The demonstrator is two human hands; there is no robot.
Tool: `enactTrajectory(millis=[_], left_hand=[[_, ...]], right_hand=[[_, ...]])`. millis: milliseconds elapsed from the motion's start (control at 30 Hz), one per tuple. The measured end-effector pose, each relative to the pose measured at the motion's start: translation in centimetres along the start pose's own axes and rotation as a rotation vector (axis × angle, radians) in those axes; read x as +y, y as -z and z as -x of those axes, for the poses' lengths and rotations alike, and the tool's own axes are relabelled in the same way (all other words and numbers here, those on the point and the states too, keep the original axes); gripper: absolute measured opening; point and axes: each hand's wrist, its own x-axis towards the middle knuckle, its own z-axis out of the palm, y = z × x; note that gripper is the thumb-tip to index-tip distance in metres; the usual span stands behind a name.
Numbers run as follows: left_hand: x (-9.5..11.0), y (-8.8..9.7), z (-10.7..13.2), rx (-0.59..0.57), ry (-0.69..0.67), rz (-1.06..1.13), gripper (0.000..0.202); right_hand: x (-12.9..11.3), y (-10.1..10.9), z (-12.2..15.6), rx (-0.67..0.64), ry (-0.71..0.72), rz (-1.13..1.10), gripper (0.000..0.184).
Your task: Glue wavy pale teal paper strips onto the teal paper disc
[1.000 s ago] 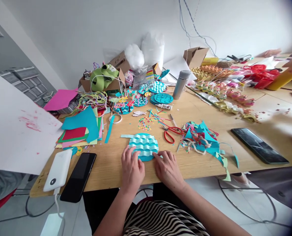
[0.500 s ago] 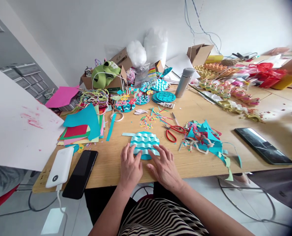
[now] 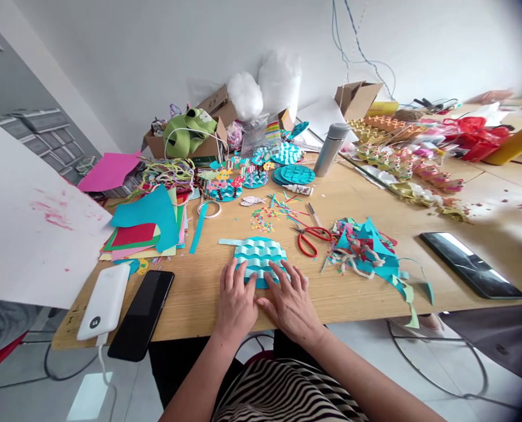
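A round blue paper disc [image 3: 261, 282] lies flat near the table's front edge, with rows of pale wavy paper strips [image 3: 261, 252] across it. One pale strip end [image 3: 229, 241] sticks out past its upper left. My left hand [image 3: 236, 302] rests with fingers stretched out on the disc's lower left part. On the lower right, my right hand [image 3: 292, 302] is spread, fingertips touching the bottom strip. Both thumbs are close together at the lower rim. The fingers hide parts of the lowest strip.
Red-handled scissors [image 3: 310, 240] and a heap of paper scraps [image 3: 366, 249] lie to the right. Coloured paper sheets [image 3: 149, 220], a tape roll [image 3: 209, 209], a white power bank [image 3: 105, 302] and a black phone [image 3: 142, 313] are left. A grey flask [image 3: 330, 152] stands behind.
My right hand's fingers have shifted slightly, over the right end of the bottom strip. The hands' thumbs are closer together. The view has moved a little.
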Motion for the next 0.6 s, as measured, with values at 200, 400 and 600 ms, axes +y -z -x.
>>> enactTrajectory(millis=[200,400,600], left_hand=[[0.2,0.2,-0.1,0.007,0.000,0.004,0.035],[0.0,0.2,0.1,0.021,0.010,0.013,0.036],[-0.2,0.2,0.3,0.077,-0.018,0.035,0.037]], right_hand=[[0.0,0.1,0.0,0.002,0.008,-0.017,0.045],[-0.3,0.2,-0.1,0.041,0.004,-0.066,0.047],[1.2,1.6,1.3,0.129,0.061,-0.164,0.046]])
